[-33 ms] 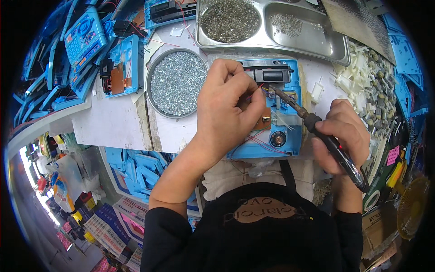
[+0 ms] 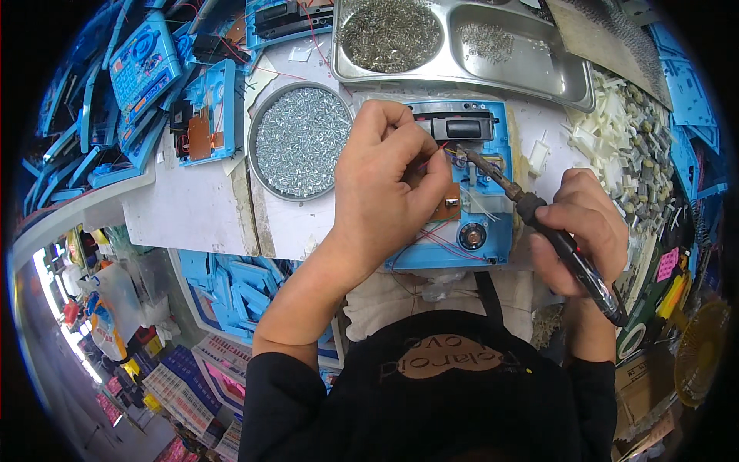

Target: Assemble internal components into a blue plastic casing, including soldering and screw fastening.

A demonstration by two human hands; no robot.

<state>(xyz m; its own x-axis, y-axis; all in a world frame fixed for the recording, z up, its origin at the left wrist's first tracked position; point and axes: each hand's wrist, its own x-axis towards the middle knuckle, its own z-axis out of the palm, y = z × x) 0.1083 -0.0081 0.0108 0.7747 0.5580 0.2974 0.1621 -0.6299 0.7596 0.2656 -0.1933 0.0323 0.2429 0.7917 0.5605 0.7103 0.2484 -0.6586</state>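
In front of me lies an open blue plastic casing (image 2: 499,245) holding a black part (image 2: 463,128), a brown circuit board (image 2: 448,209), a small round speaker (image 2: 471,236) and several thin wires. My left hand (image 2: 385,177) is over the casing's left side, its thumb and forefinger pinched on a thin red wire (image 2: 443,145), mostly hidden by the fingers. In my right hand (image 2: 589,227) is a soldering iron (image 2: 530,205), held by its black handle. Its tip points up and left into the casing, close to my left fingertips; whether it touches the wire is too small to tell.
A round dish of small screws (image 2: 299,142) stands left of my left hand. Beyond the casing is a metal tray (image 2: 462,81) with small metal parts. White plastic pieces (image 2: 608,131) pile up at right; blue casings (image 2: 145,65) are stacked at far left.
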